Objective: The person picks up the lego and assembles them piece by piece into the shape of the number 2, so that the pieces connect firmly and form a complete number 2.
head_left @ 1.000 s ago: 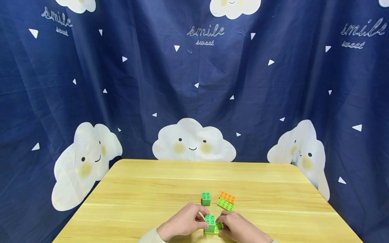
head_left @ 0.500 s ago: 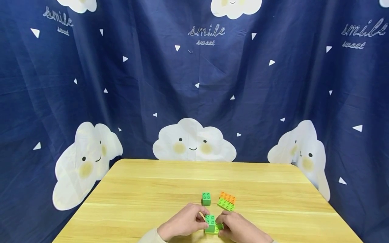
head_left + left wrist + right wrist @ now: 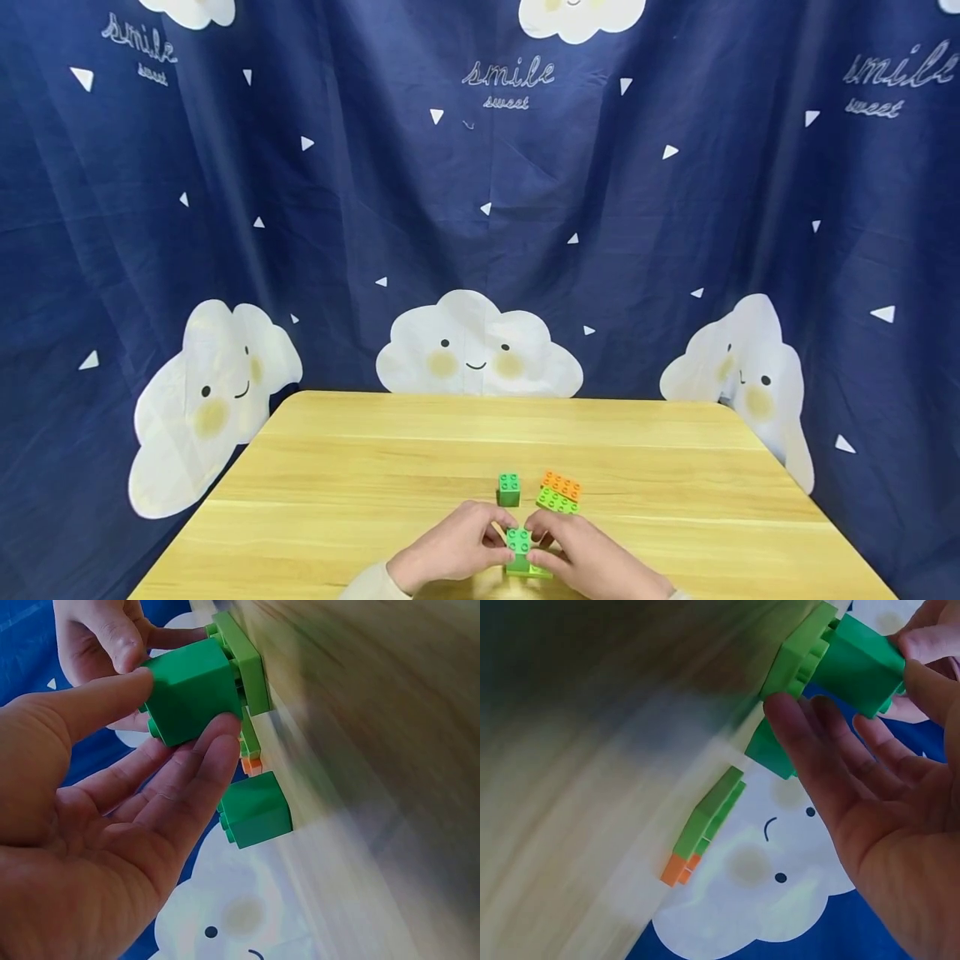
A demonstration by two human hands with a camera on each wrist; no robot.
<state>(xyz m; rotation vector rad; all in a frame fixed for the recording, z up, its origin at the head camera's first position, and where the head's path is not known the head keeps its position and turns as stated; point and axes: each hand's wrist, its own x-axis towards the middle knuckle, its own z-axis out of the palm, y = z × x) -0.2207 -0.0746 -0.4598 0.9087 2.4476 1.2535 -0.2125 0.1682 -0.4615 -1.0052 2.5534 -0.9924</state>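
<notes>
A green square building block (image 3: 518, 542) stands on one end of a lime flat brick (image 3: 538, 572) near the table's front. My left hand (image 3: 459, 546) pinches the block between thumb and fingers from the left; the left wrist view shows the grip on the green sides. From the right, the thumb and fingers of my right hand (image 3: 585, 554) close round the same block, with a fingertip low beside the lime brick in the right wrist view. Lime studs (image 3: 234, 669) show next to the block; whether it is fully pressed down I cannot tell.
A second green block (image 3: 509, 490) stands just beyond my hands. To its right lie another lime flat brick (image 3: 557, 500) and an orange flat brick (image 3: 562, 484), side by side. Behind the wooden table (image 3: 360, 467) hangs a blue cloth (image 3: 480, 183) with printed clouds.
My right hand has shifted slightly left and away from me, from the lime flat brick's end to the green block's side. My left hand keeps its grip in the same place.
</notes>
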